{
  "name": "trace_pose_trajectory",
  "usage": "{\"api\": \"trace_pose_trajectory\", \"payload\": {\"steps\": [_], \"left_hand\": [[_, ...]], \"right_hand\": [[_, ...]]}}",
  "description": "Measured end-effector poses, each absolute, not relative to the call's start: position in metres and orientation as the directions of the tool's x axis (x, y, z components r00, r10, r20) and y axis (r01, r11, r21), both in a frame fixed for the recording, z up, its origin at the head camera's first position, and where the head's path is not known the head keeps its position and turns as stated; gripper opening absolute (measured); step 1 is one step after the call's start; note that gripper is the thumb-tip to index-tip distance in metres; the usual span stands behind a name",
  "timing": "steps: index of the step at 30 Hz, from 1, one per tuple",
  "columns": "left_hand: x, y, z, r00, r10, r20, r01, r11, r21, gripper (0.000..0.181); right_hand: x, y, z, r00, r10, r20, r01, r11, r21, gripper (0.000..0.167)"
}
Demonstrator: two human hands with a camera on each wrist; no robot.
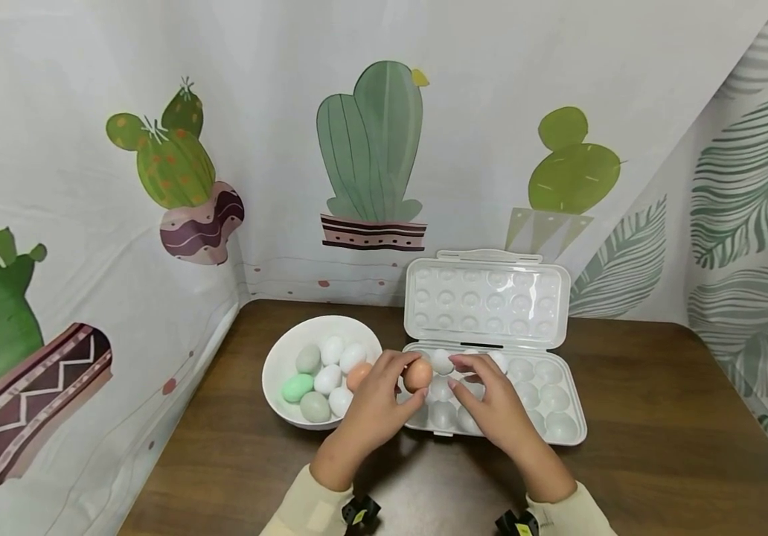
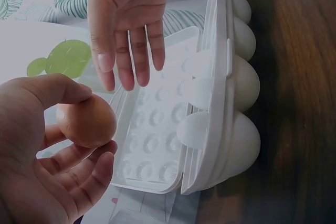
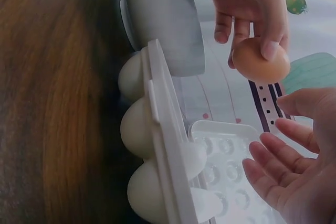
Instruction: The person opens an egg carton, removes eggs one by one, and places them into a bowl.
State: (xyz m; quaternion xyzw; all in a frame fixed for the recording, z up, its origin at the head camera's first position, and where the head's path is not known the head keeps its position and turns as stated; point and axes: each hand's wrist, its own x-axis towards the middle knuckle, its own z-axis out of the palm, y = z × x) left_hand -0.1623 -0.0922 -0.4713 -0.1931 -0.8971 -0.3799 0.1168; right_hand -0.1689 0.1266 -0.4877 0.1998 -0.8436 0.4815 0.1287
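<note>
My left hand [image 1: 379,398] pinches a brown egg [image 1: 418,375] between thumb and fingers, above the left part of a white plastic egg box [image 1: 581,426]. Facing it, my right hand [image 1: 496,406] is held over the middle of the box, fingers spread and relaxed, with nothing in them. In the right wrist view the brown egg [image 3: 260,62] is apart from the right fingers. A few white eggs, one of them [image 1: 442,362] between the hands, sit in the back row of the box. Both hands partly hide the row and the front cups.
Left of the egg box stands a white bowl [image 1: 275,365] of white, grey-green, mint green [image 1: 298,388] and orange [image 1: 358,376] eggs. The box's dimpled lid [image 1: 487,301] is raised at the back, near a cactus-print cloth [image 1: 277,164]. Everything stands on a brown wooden table [image 1: 652,417].
</note>
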Motion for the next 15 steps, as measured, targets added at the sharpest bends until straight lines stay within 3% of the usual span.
{"api": "trace_pose_trajectory", "payload": {"steps": [15], "left_hand": [[-0.1673,-0.1017,-0.4718,-0.891,0.242,0.384,0.444,0.642,0.625,0.055]], "right_hand": [[-0.1771,0.1332,-0.4943,-0.898,-0.154,0.413,-0.429,0.514,-0.743,0.035]]}}
